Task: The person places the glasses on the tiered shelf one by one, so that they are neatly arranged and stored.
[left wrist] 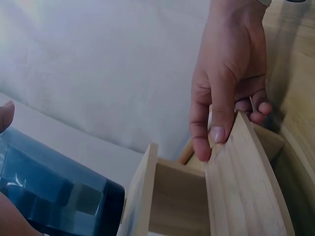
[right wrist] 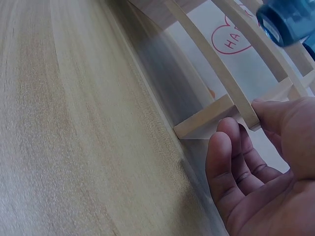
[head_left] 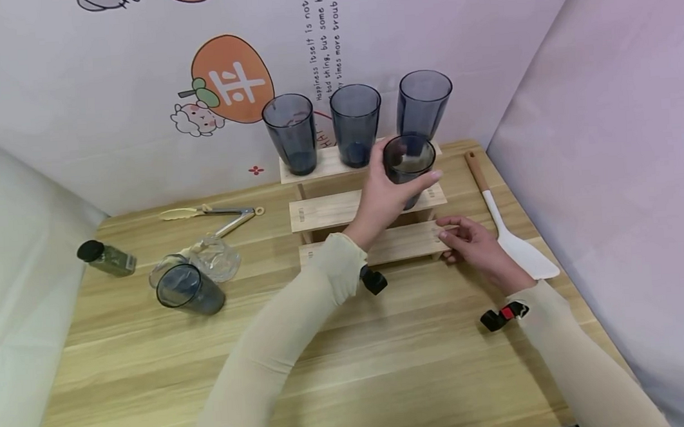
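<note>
Over the right end of the wooden rack (head_left: 341, 205), the left hand (head_left: 383, 195) gripped a blue glass (head_left: 407, 166), contact with the middle tier (head_left: 319, 213) unclear; the right hand (head_left: 476, 248) pinched the lowest board (head_left: 404, 244); if the base overhung the tier's edge, the glass might have tipped on release.

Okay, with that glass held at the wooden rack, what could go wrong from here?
The tall blue-grey glass tumbler in the left hand could knock the matching right-end tumbler behind it on the top step of the pale wooden three-tier rack. The right hand holds the end of the lowest step, so a tug might shift the rack and topple the three tumblers standing on top.
</note>
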Available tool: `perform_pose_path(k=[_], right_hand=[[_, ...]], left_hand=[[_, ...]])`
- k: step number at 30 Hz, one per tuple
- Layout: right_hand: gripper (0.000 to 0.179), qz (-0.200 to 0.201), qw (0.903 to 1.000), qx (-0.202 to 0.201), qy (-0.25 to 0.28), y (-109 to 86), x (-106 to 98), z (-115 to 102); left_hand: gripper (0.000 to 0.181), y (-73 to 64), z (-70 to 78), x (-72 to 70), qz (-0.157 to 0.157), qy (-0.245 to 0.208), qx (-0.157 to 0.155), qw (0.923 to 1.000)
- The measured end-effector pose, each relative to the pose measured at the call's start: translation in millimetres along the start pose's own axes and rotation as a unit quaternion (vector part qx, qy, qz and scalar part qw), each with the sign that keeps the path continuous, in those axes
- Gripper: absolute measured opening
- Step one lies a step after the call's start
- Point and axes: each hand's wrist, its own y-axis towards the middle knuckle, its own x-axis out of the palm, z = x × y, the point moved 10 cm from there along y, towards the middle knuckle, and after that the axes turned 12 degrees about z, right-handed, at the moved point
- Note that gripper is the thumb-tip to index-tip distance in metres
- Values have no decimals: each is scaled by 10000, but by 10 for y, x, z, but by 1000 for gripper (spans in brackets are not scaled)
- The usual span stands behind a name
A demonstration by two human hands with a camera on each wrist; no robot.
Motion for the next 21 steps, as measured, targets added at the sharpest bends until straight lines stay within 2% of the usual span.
perform_pose_path(k=[4, 10, 16, 21], right_hand=[[46, -43, 10000, -47, 19, 3, -2, -5], [46, -103, 9999, -65, -7, -7, -4, -21], [44, -149, 9998, -81, 72, -1, -2, -33], [44, -180, 9997, -88, 113, 5, 1, -31]], left_hand=[[86, 16, -51, 116, 244, 372, 5, 9990], [93, -12, -102, 243, 530, 1108, -34, 9924], [95, -27, -117, 349, 472, 1195, -24, 9917], [95, -17, -130, 374, 417, 1252, 6, 9913]])
